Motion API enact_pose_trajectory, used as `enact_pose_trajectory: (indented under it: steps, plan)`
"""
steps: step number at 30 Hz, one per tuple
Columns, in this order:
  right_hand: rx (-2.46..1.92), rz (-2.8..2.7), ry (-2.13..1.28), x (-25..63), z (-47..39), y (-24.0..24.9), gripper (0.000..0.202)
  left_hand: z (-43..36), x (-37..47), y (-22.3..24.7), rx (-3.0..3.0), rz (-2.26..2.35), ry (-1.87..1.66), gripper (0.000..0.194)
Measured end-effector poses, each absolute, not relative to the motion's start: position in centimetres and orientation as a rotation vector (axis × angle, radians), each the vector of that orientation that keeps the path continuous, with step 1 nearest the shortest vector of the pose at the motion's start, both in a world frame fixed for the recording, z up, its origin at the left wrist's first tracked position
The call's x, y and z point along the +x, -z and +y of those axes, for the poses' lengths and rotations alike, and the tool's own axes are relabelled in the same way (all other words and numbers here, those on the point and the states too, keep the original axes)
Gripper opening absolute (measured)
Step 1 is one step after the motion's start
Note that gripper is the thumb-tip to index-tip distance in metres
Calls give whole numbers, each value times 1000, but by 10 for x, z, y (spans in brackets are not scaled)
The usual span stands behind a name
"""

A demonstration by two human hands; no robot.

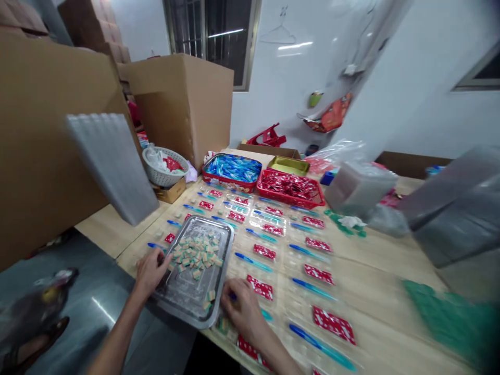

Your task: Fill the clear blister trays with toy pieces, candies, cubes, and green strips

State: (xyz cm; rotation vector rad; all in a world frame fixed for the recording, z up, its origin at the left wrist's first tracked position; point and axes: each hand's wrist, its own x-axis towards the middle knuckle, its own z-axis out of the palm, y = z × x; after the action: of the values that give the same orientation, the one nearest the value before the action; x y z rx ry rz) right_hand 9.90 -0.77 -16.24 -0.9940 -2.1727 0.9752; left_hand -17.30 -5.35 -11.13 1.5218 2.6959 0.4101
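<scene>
A metal tray point(183, 291) lies tilted at the table's front edge. A loose heap of small tan-and-green blocks point(197, 252) fills its middle, with a few more at its near right corner. My left hand point(151, 270) is at the tray's left rim, fingers curled together; what they pinch, if anything, is hidden. To the right of the tray, my right hand point(240, 304) is closed over a clear plastic package, its fingertips pointing down and their contents hidden. Around it lie rows of clear blister trays, each with a blue pen point(253, 262) and a red patterned packet point(260, 287).
Behind the rows stand a tin of blue pens point(233, 169) and a red basket of packets point(291, 188). Stacked clear plastic trays point(113, 161) rise at the left, beside large cardboard boxes point(209, 99). More plastic stacks point(359, 187) and green sheeting point(441, 317) occupy the right.
</scene>
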Motion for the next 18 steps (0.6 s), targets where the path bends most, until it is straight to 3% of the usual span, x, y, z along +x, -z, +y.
enact_pose_trajectory:
  steps: [4,7,10,18]
  plan:
    - [-980,-2209,-885,100,15,160,12,-56,-159,107,1601,2736,-543,18]
    - [-1005,-2276,-797,91,33,153,15,-56,-135,110,1809,2471,-561,13]
    - [-1083,-2378,-665,76,46,146,15,-53,-111,118,1917,2270,-426,16]
    - [-1202,-2654,-329,49,51,136,14,-49,-97,130,1902,2288,-286,23]
